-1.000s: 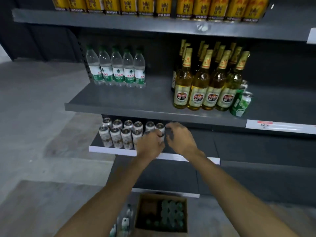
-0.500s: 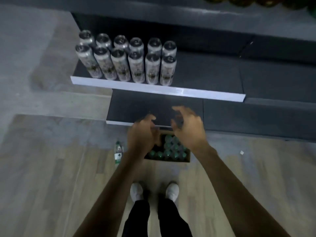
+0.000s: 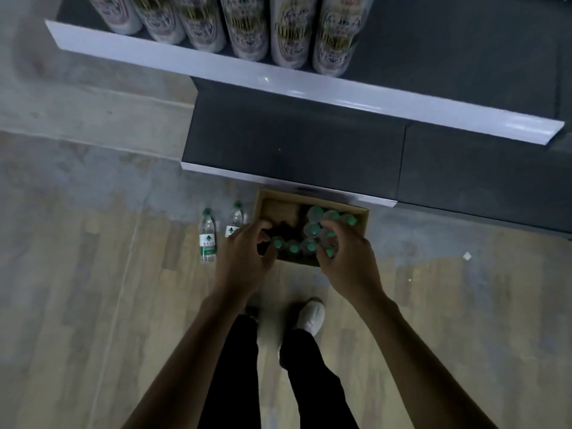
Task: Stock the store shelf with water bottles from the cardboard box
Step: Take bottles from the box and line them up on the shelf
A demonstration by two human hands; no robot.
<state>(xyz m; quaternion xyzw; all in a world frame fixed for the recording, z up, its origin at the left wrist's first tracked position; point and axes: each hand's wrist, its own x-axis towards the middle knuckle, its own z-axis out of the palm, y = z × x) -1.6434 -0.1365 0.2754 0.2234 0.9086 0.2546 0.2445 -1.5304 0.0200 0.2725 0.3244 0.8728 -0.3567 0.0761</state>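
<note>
Both hands reach into the cardboard box (image 3: 311,203) for pickup: left hand (image 3: 244,258) and right hand (image 3: 348,258) curl over water bottles (image 3: 312,229); firm grip unconfirmed.

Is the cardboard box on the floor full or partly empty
Partly empty: the cardboard box shows bare bottom at its far left; green-capped bottles fill the rest.

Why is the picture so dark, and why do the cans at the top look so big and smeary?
Head view: the light is dim, so the cardboard box is shadowy inside; the cans sit close to the wide lens at the frame's edge, stretched and blurred; glare streaks the white shelf edge.
</note>
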